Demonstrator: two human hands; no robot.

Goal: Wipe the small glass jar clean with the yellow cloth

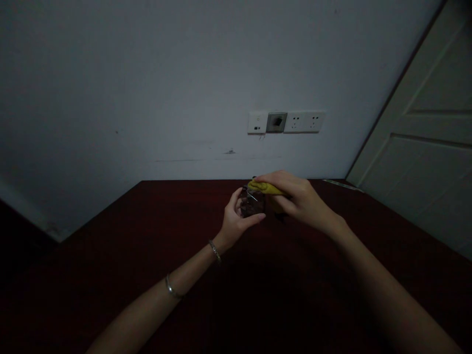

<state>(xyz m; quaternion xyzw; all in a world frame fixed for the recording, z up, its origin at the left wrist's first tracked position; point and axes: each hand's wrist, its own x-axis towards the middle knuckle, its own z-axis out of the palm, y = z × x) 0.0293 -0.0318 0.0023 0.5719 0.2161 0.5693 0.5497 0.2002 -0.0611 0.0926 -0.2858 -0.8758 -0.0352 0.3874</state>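
Against faceted container [253,203]; cloth [264,187] in right hand [297,193]

Glossy facets flash on the see-through container [252,202], glass or plastic, can't tell; soft matt cloth [271,189] against its top; smooth worktop [165,221] beneath; beyond it, matt wall [184,88], plastic sockets [304,122].

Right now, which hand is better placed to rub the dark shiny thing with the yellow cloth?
Probably the right hand: it holds the yellow cloth at the top of the dark shiny thing. The left hand is busy holding that thing from the side.
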